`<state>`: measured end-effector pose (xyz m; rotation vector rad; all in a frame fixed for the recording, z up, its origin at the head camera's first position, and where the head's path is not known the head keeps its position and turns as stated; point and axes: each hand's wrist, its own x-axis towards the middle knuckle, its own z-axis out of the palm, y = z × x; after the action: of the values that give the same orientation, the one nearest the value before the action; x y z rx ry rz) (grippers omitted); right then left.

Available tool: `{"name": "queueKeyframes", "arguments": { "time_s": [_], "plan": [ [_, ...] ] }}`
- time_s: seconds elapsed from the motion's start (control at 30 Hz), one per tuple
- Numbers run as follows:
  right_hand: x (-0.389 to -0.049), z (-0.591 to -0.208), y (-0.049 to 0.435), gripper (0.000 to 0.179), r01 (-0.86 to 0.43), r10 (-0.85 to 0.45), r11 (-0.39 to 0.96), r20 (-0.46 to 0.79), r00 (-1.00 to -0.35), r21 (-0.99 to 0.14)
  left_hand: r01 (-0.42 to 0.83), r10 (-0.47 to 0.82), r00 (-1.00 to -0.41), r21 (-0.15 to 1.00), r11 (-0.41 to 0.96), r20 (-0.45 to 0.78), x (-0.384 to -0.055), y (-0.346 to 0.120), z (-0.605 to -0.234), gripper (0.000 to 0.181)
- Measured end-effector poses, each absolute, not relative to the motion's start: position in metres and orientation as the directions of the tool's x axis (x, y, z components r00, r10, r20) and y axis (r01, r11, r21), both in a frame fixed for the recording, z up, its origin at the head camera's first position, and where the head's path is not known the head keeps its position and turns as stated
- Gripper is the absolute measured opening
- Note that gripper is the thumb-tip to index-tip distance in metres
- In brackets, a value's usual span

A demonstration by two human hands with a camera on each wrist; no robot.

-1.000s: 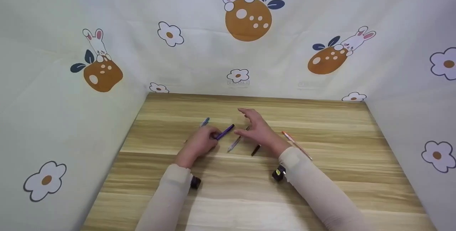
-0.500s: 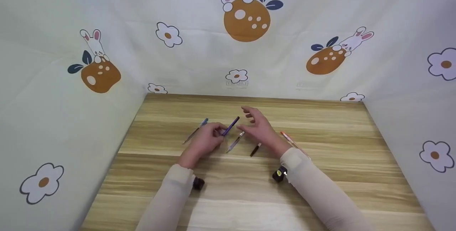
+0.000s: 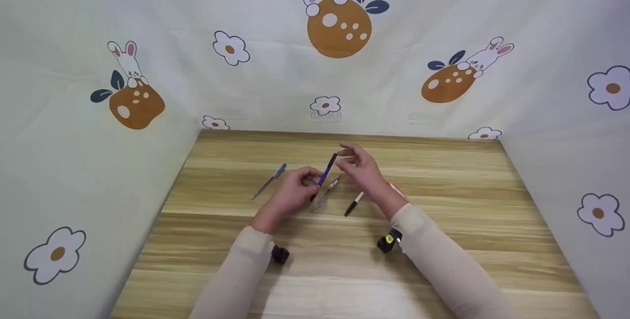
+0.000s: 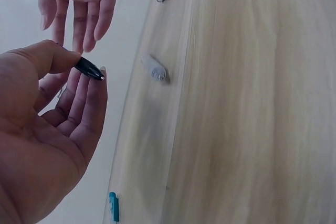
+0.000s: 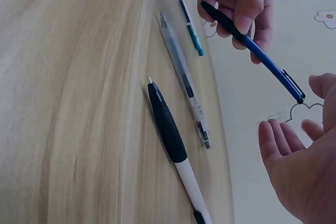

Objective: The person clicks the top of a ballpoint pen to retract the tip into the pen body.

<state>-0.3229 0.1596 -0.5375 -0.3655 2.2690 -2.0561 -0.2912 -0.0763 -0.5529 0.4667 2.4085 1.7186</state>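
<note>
My left hand (image 3: 295,188) pinches a blue-purple ballpoint pen (image 3: 329,169) between thumb and fingers at its black grip. The pen slants upward, its clip end toward the right hand. In the right wrist view, that pen (image 5: 273,69) shows its dark tip end on the far side of the left thumb. My right hand (image 3: 362,169) has its fingers loosely spread around the clip end; a gap shows between them and the pen in the right wrist view. On the table beneath lie a clear pen (image 5: 184,72) and a white pen with a black grip (image 5: 170,135).
A teal-ended pen (image 3: 269,181) lies on the wooden table (image 3: 315,265) left of the left hand. An orange-capped pen (image 3: 396,190) is partly hidden behind the right forearm. Patterned cloth (image 3: 275,82) rises along the table's back and sides.
The left hand has lifted the pen and moved it rightward, tilting it steeper. My right hand has drawn its fingers in around the pen's upper end.
</note>
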Motion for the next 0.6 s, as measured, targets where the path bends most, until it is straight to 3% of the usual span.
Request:
{"name": "queueKeyframes", "arguments": {
  "time_s": [0.6],
  "plan": [
    [-0.31, -0.528, 0.16, 0.044, -0.058, -0.151, -0.21, 0.091, -0.984, -0.976, 0.087, 0.335, -0.94, 0.996, 0.035, 0.07, -0.286, -0.044, -0.55, 0.027]
  ]
}}
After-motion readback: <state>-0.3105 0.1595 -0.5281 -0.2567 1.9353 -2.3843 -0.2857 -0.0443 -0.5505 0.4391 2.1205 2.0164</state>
